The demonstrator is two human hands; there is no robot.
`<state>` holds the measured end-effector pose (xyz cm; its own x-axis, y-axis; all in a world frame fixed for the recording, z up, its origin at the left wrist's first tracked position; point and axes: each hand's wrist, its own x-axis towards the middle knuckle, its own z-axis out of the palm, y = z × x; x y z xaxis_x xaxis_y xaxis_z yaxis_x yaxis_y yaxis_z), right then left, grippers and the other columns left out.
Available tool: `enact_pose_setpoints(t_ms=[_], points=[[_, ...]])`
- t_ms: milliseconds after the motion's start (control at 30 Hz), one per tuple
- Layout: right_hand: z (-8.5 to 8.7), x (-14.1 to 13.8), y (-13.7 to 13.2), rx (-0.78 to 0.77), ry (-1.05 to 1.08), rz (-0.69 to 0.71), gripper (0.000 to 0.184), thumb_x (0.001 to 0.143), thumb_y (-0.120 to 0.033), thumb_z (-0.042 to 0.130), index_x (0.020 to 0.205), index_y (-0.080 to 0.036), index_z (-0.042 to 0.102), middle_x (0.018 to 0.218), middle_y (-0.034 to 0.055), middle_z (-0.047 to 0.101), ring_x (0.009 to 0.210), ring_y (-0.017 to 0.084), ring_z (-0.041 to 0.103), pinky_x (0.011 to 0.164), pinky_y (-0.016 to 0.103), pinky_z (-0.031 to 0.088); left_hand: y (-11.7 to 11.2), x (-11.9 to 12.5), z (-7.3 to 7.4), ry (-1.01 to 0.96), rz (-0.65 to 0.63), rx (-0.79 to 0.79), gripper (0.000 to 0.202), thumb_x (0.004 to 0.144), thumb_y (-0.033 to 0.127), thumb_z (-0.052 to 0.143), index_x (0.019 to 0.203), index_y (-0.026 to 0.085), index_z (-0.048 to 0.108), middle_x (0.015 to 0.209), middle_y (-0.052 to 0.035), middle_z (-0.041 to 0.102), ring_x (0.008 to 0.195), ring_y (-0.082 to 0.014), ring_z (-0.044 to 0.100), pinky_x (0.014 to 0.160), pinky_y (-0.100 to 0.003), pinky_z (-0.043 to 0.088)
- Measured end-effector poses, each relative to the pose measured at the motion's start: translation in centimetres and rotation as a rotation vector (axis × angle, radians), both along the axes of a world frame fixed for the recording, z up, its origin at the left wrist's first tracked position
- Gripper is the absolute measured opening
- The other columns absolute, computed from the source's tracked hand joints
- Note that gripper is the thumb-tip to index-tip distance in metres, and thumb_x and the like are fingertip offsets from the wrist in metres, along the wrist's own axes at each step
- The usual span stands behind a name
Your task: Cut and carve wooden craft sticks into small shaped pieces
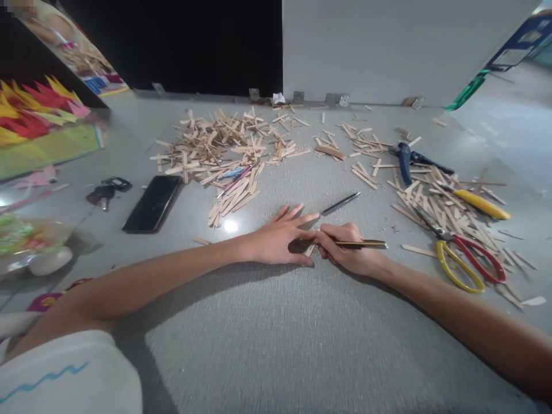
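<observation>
My left hand (280, 238) lies on the grey table with its fingers spread. Beneath its thumb and index finger a short piece of wooden craft stick (310, 249) shows in part; the rest is hidden. My right hand (351, 250) is closed around a dark pencil with yellowish stripes (364, 244), its writing end hidden by the fingers close to that stick. Just beyond both hands lies a dark pen (340, 203). Scissors with red and yellow handles (459, 241) rest to the right of my right hand.
Heaped craft sticks (215, 138) lie at the back, with more sticks (448, 213) at right. Blue-handled pliers (404, 161) and a yellow-handled tool (480, 204) lie among those. At left are a phone (153, 204), keys (106, 192) and a plastic bag (30, 244). Upright panels (388, 52) border the back.
</observation>
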<state>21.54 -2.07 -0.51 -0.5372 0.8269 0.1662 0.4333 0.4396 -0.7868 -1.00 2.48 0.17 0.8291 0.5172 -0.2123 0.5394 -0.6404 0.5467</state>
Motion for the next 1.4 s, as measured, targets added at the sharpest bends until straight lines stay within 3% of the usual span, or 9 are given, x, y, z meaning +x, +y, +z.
enact_pose_setpoints(t_ms=[367,667,867,1400], points=[[-0.1,0.04,0.22,0.085,-0.023,0.045,0.043,0.112,-0.034,0.042,0.071,-0.023,0.047,0.058,-0.0059,0.049,0.05,0.009,0.044,0.054,0.025,0.034,-0.04,0.06,0.27,-0.011,0.009,-0.029,0.061,0.095,0.071,0.07,0.147,0.04,0.068,0.183,0.0007,0.015,0.168,-0.0451,-0.005,0.133,-0.07,0.0],[-0.46,0.46,0.74,0.185,-0.051,0.191,0.036,0.112,-0.03,0.042,0.078,-0.023,0.05,0.064,-0.0054,0.048,0.055,0.01,0.04,0.056,0.027,0.031,0.03,0.19,0.49,0.007,0.009,-0.027,0.057,0.095,0.067,0.073,0.144,0.038,0.07,0.183,-0.0011,0.015,0.169,-0.0435,-0.004,0.132,-0.071,0.0],[-0.43,0.68,0.68,0.145,-0.085,0.097,0.039,0.111,-0.028,0.043,0.073,-0.023,0.048,0.059,-0.0063,0.047,0.051,0.01,0.039,0.055,0.027,0.03,0.09,0.14,0.31,-0.004,0.009,-0.015,0.059,0.094,0.064,0.075,0.147,0.039,0.067,0.183,-0.0015,0.018,0.168,-0.0466,-0.001,0.131,-0.074,0.001],[-0.11,-0.14,0.81,0.064,-0.038,0.049,0.041,0.11,-0.03,0.045,0.069,-0.024,0.046,0.054,-0.0071,0.046,0.049,0.009,0.041,0.053,0.027,0.031,0.13,0.25,0.08,-0.016,-0.002,-0.022,0.063,0.093,0.068,0.075,0.148,0.038,0.067,0.183,-0.0012,0.016,0.168,-0.0469,-0.003,0.132,-0.072,0.001]])
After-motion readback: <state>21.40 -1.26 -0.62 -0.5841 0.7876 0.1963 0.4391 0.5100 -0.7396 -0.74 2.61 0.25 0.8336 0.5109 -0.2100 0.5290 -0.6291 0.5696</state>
